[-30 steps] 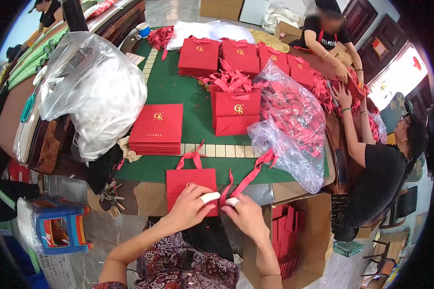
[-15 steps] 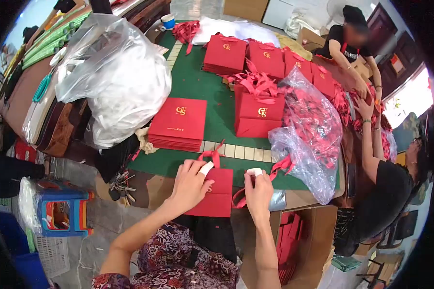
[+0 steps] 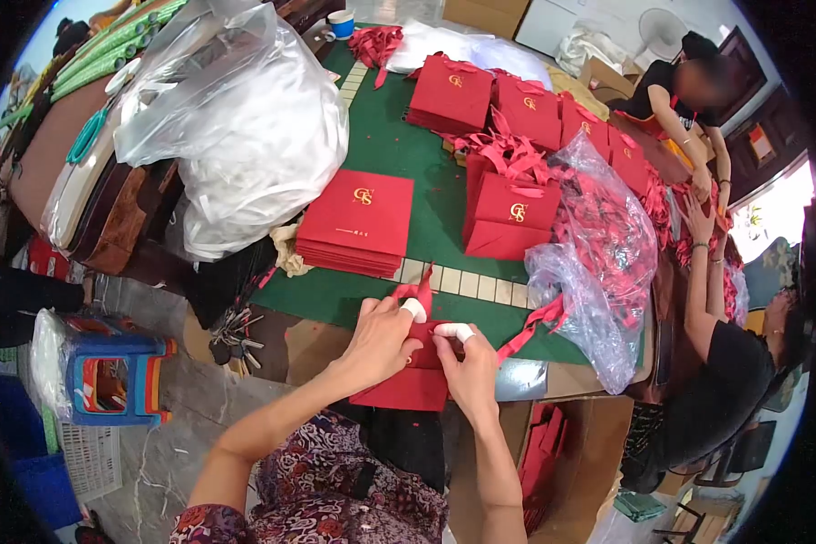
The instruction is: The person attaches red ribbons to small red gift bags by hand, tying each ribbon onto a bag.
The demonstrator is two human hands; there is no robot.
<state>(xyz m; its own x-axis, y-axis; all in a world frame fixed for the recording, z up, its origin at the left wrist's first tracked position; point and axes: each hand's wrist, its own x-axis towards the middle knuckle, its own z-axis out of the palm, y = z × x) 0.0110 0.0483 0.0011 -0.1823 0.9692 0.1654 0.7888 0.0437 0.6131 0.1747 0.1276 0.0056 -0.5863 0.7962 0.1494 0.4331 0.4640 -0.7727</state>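
A red paper bag (image 3: 401, 390) lies at the table's front edge with a red ribbon (image 3: 421, 288) at its top. My left hand (image 3: 381, 340) rests over the bag's upper left, its fingers bent at the ribbon, with white wrapping on one finger. Close by on the right, my right hand (image 3: 467, 358) pinches at the bag's top edge; its index finger is wrapped in white. What lies between those fingertips is too small to make out. Beyond my left hand sits a stack of flat red bags (image 3: 355, 218) with gold lettering.
A clear plastic bag of red ribbons (image 3: 598, 245) lies to the right, beside a standing red bag (image 3: 515, 213). A large bag of white material (image 3: 245, 145) is at the left. Below the table's right edge stands a carton (image 3: 589, 453). Two people work at the far right.
My right hand has moved left to the bag's top edge, beside my left hand. My left hand has shifted slightly right. The camera view has also shifted a little.
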